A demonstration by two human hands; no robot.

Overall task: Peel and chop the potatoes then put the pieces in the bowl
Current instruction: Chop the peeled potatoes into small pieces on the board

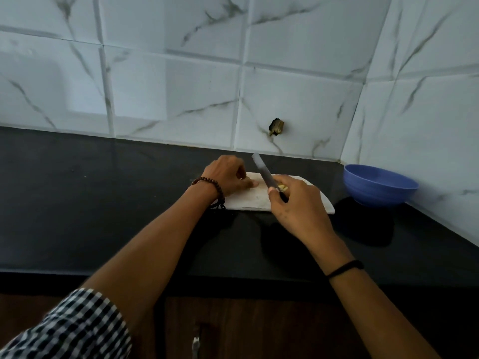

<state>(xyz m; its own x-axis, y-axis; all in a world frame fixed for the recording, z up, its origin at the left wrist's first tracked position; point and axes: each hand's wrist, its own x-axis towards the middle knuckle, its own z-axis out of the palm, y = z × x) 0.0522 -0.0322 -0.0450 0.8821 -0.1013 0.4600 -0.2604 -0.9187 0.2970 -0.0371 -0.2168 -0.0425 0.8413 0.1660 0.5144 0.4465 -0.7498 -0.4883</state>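
Now the left hand (228, 174) is resting on the cutting board's (248, 200) left end, fingers curled; whether they are pinching anything I cannot tell. Over the board's middle the right hand (298, 203) is gripping the knife (263, 172), a yellowish potato piece (283, 188) showing beside it. The blue bowl (378, 186) is sitting right of the board.

- We see a kitchen, looking down at a worktop in a corner.
- White marble-patterned wall tiles (298, 99) cover both walls where they meet.
- A black countertop (103, 203) runs along them.
- On it we find a pale cutting board (248, 200) with a knife (261, 172) above it, and a blue bowl (378, 187) nearby.
- Below is a dark wooden cabinet door (259, 327) with a metal handle (196, 343).
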